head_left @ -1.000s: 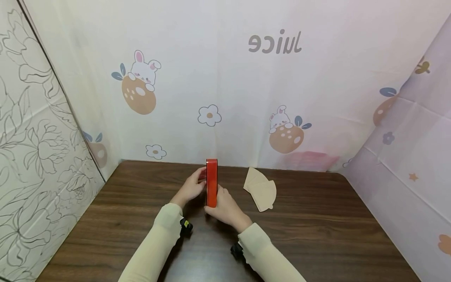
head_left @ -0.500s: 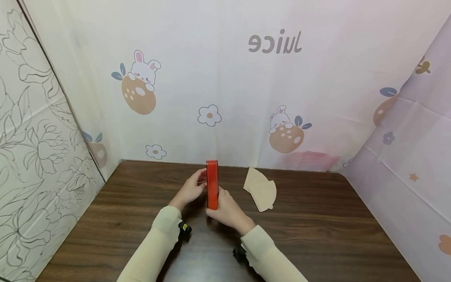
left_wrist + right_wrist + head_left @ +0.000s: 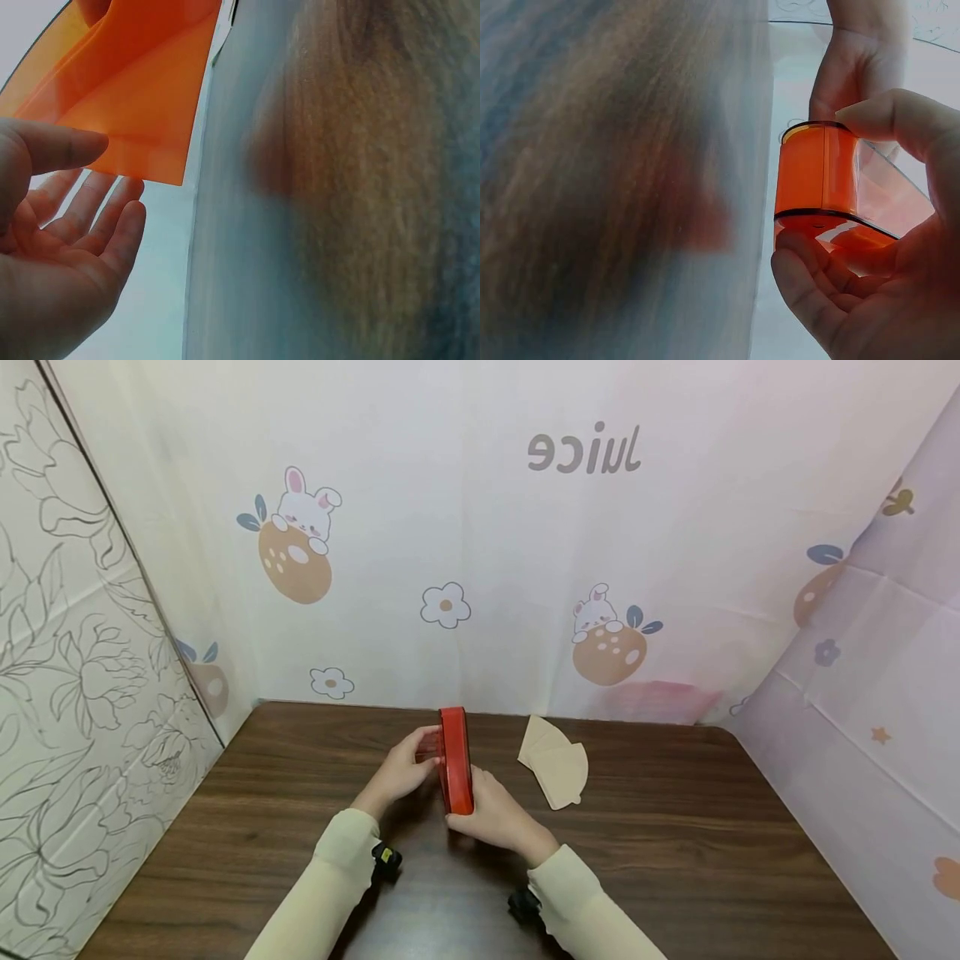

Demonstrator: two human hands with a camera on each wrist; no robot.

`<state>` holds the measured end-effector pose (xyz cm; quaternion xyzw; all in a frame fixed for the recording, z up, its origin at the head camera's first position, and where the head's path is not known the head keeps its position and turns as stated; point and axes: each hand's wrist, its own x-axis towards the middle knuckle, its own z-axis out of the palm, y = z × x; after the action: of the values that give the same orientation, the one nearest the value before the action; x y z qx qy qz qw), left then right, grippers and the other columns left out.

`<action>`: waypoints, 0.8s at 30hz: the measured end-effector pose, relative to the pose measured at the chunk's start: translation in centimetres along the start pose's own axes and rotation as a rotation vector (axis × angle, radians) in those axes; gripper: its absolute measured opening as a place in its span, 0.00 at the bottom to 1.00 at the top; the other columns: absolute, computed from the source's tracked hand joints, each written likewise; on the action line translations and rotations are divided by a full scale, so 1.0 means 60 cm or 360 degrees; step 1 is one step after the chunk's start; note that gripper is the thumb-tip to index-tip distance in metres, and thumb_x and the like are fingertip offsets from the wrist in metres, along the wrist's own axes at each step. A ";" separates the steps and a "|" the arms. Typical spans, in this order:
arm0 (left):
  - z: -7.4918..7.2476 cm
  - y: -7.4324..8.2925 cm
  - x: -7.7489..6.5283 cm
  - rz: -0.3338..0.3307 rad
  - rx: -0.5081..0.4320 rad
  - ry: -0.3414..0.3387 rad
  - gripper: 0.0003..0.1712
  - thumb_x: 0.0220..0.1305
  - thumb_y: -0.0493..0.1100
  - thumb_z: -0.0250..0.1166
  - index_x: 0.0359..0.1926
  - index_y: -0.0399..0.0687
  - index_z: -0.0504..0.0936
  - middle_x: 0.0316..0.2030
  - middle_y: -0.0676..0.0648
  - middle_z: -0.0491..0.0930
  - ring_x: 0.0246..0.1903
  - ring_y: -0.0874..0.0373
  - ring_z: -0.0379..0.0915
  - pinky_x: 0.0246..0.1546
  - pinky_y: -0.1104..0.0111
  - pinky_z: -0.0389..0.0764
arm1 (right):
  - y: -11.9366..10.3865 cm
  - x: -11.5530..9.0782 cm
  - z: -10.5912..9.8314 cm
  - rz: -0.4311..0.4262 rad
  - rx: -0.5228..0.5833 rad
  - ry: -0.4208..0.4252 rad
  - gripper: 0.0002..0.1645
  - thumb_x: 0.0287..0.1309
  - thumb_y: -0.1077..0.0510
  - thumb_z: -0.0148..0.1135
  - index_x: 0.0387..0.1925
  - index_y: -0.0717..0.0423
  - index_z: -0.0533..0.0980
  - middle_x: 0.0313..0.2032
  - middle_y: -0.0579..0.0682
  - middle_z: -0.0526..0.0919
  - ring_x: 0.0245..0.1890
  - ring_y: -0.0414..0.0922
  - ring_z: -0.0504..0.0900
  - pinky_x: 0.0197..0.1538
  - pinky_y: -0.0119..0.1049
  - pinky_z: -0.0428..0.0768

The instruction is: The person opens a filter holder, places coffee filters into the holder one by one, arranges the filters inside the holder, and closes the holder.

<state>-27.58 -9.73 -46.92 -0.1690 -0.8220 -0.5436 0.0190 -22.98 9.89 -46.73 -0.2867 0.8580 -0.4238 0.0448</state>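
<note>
A narrow, see-through red-orange case (image 3: pixel 456 760) stands over the middle of the table, its top leaning slightly left in the head view. My right hand (image 3: pixel 495 810) grips its near end from the right. In the right wrist view, the thumb (image 3: pixel 889 120) lies at one rim of the case's rounded end (image 3: pixel 814 169), with curled fingers at the opposite rim. At the case's left side is my left hand (image 3: pixel 401 770), fingers loosely extended. In the left wrist view its thumb (image 3: pixel 71 146) overlaps the orange panel (image 3: pixel 150 112); whether it presses there I cannot tell.
Beige fan-shaped coffee filter papers (image 3: pixel 557 764) lie overlapping on the dark wood table (image 3: pixel 675 835), right of the case. A printed curtain (image 3: pixel 495 527) hangs behind the table's back edge, with patterned cloth at both sides.
The case has moved slightly nearer and rightward, and its top now leans left. My right hand has moved nearer and rightward with it; my left hand has drawn slightly nearer.
</note>
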 end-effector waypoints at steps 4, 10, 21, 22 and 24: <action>-0.001 0.000 -0.007 0.0008 0.0021 0.0007 0.31 0.66 0.26 0.63 0.68 0.41 0.70 0.56 0.40 0.78 0.57 0.43 0.74 0.59 0.50 0.73 | -0.001 -0.006 -0.006 -0.0015 0.0018 -0.0040 0.37 0.53 0.63 0.67 0.66 0.58 0.66 0.43 0.48 0.79 0.37 0.42 0.79 0.44 0.38 0.80; -0.003 0.001 -0.012 0.0035 0.0037 0.0018 0.30 0.65 0.28 0.65 0.67 0.41 0.71 0.56 0.40 0.79 0.57 0.44 0.75 0.59 0.50 0.72 | -0.002 -0.014 -0.015 0.0003 -0.0061 -0.0046 0.35 0.51 0.60 0.68 0.62 0.56 0.68 0.42 0.45 0.78 0.38 0.41 0.79 0.43 0.36 0.79; -0.002 0.003 -0.025 0.0037 0.0064 0.0032 0.29 0.64 0.30 0.68 0.64 0.41 0.73 0.53 0.42 0.81 0.54 0.45 0.77 0.58 0.50 0.73 | 0.004 -0.030 -0.030 0.0006 -0.0073 -0.0127 0.38 0.51 0.58 0.68 0.65 0.55 0.68 0.47 0.45 0.78 0.41 0.41 0.80 0.45 0.37 0.80; -0.001 0.002 -0.027 0.0045 0.0065 0.0036 0.28 0.63 0.30 0.68 0.64 0.41 0.74 0.52 0.42 0.81 0.53 0.45 0.77 0.58 0.50 0.73 | 0.005 -0.032 -0.032 0.0014 -0.0070 -0.0142 0.37 0.52 0.57 0.68 0.65 0.54 0.68 0.47 0.45 0.77 0.41 0.42 0.80 0.45 0.38 0.80; -0.001 0.002 -0.029 0.0051 0.0056 0.0041 0.27 0.62 0.30 0.69 0.63 0.41 0.75 0.50 0.43 0.82 0.51 0.47 0.79 0.57 0.51 0.74 | 0.007 -0.035 -0.035 0.0027 -0.0058 -0.0169 0.36 0.52 0.57 0.68 0.64 0.53 0.68 0.46 0.44 0.77 0.41 0.42 0.80 0.45 0.38 0.80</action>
<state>-25.90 -10.17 -47.20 -0.1749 -0.8283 -0.5307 0.0413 -22.09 12.69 -46.03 -0.3023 0.8644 -0.3918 0.0888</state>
